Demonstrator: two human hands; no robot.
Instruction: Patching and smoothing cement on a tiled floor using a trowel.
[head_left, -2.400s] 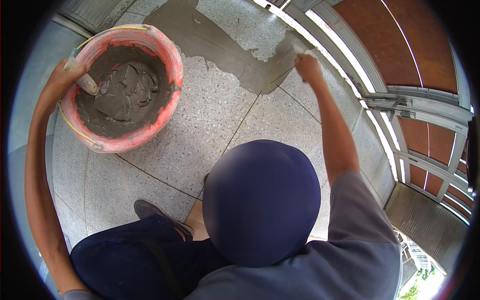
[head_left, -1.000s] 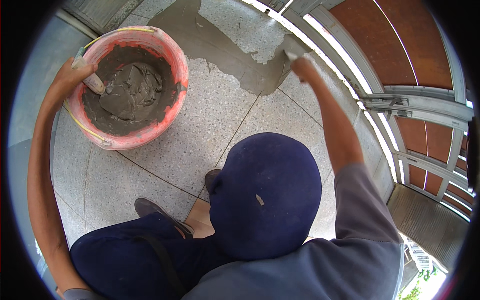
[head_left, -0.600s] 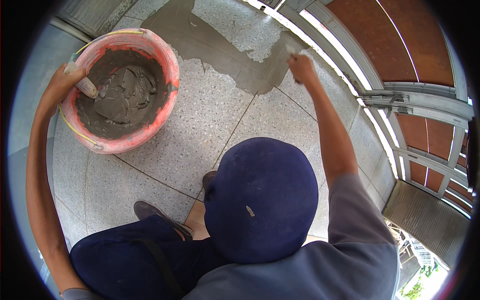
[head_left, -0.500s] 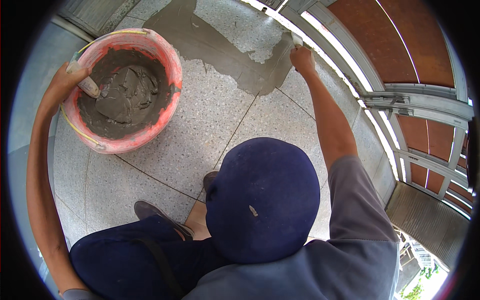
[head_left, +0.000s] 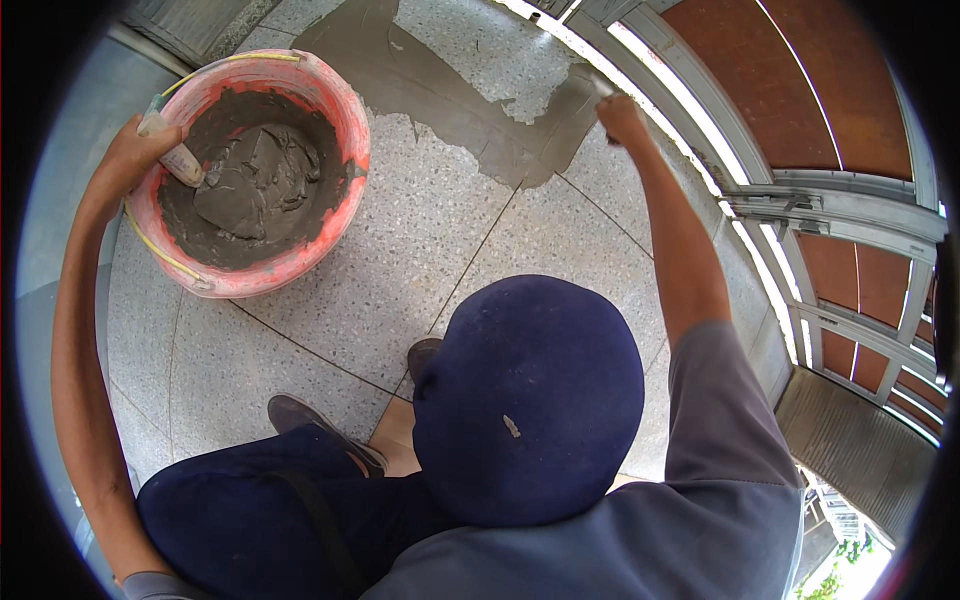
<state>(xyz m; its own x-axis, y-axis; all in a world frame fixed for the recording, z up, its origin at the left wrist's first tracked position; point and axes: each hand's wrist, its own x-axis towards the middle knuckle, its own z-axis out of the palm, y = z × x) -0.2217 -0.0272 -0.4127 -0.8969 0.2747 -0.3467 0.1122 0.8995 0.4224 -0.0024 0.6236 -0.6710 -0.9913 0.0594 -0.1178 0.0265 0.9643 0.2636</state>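
Note:
My left hand [head_left: 135, 155] is closed at the left rim of a red bucket [head_left: 352, 215], around the pale handle of a trowel [head_left: 183, 165]. The trowel's lower end goes into wet grey mortar [head_left: 265, 190] in the bucket, and its blade looks coated. My right arm reaches far forward to the right. There my right hand [head_left: 624, 120] is closed on a flat scraper [head_left: 601, 85], only partly visible, at the edge of a layer of grey mortar [head_left: 490, 135] spread on the floor. The fingers of this hand are mostly hidden.
Speckled floor tiles [head_left: 400, 240] with dark joints lie around my feet. A metal gate with brown panels [head_left: 790, 90] runs along the right. A pale blue wall [head_left: 70, 210] stands close on the left. My bent knee [head_left: 530, 400] fills the lower middle.
My right hand has moved a little right and nearer, and less of the scraper shows now. The bucket and my left hand have shifted slightly forward and right in view.

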